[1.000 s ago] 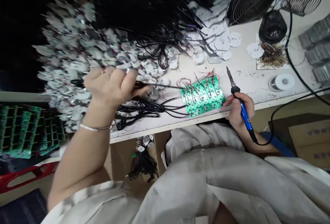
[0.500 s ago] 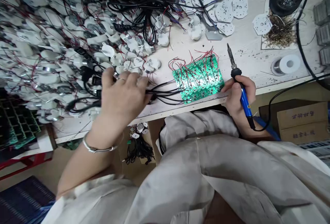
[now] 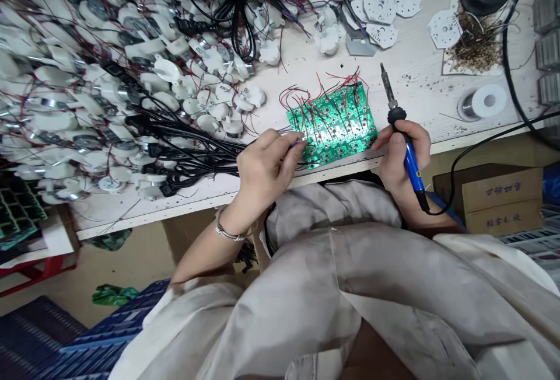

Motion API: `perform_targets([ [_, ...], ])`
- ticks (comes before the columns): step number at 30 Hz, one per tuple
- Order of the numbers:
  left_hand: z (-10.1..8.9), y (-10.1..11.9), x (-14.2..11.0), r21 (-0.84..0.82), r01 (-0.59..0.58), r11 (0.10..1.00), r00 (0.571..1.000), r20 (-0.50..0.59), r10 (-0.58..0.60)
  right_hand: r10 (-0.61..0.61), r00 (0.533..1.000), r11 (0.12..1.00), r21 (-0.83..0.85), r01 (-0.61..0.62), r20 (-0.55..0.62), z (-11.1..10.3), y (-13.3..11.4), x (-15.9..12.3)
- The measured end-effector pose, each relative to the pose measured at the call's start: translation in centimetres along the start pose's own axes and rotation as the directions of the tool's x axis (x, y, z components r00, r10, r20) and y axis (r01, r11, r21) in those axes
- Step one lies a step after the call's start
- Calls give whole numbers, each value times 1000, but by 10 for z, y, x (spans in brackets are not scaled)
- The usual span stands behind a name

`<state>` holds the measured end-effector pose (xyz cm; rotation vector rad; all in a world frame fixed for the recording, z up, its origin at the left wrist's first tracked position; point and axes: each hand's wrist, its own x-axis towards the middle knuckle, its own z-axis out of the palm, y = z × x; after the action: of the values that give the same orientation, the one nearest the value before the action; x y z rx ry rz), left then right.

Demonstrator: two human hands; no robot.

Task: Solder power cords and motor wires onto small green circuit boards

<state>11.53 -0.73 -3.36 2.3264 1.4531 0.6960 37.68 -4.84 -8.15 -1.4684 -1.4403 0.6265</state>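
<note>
The green circuit board [image 3: 332, 126], bristling with red wires, lies near the front edge of the white workbench [image 3: 431, 85] — the left hand [image 3: 265, 167] pinches a thin wire [image 3: 294, 143] at the board's edge, while the right hand [image 3: 397, 158], just beside it, wraps closed around a blue-handled soldering iron [image 3: 410, 161]

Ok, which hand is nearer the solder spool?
The right hand, gripping the soldering iron, is nearer, sitting below and left of the solder spool. The left hand is much farther, beyond the green circuit board.
</note>
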Motion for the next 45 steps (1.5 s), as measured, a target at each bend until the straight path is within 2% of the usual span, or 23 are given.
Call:
perform_targets([
  [2, 2, 1, 2, 135, 2, 991, 999, -53, 6, -59, 994, 998, 15, 61, -92, -1, -6, 3],
  [4, 5, 1, 3, 252, -14, 968, 999, -32, 22, -189, 973, 981, 30, 194, -132, 2, -16, 9],
  [7, 8, 2, 4, 298, -77, 952, 997, 8, 78, -394, 919, 919, -16, 393, -33, 12, -30, 22],
  [10, 7, 4, 5, 240, -143, 960, 989, -6, 149, -535, 840, 833, -109, 542, 87, 27, -34, 33],
  [12, 5, 5, 5, 152, -156, 976, 988, 8, 157, -574, 808, 792, -162, 589, 132, 36, -32, 36],
  [15, 3, 8, 1, 6, -142, 990, 990, 24, 142, -594, 789, 766, -189, 615, 157, 44, -25, 34],
  [20, 7, 8, -6, -11, -182, 983, 983, 14, 182, -630, 753, 713, -241, 658, 190, 43, -20, 30],
  [24, 10, 7, -9, -119, -218, 969, 975, -69, 211, -691, 701, 643, -293, 708, 177, 40, -21, 29],
  [27, 9, 9, -11, -249, -195, 949, 976, -141, 163, -663, 719, 648, -323, 690, 207, 40, -22, 28],
  [31, 5, 16, -10, -369, -49, 928, 993, -115, 6, -565, 784, 745, -250, 619, 256, 45, -23, 27],
  [33, 2, 18, -7, -393, -38, 919, 993, -116, -9, -545, 802, 781, -202, 592, 244, 47, -24, 27],
  [37, -2, 13, 9, -292, -77, 953, 981, -192, 20, -597, 793, 754, -251, 607, 121, 45, -24, 31],
  [40, 6, -3, 25, -221, -55, 974, 972, -236, 1, -591, 807, 786, -221, 578, 9, 37, -20, 32],
  [45, 32, -25, 38, -279, -36, 960, 998, -68, 18, -446, 891, 891, 56, 451, -89, 28, -6, 16],
])
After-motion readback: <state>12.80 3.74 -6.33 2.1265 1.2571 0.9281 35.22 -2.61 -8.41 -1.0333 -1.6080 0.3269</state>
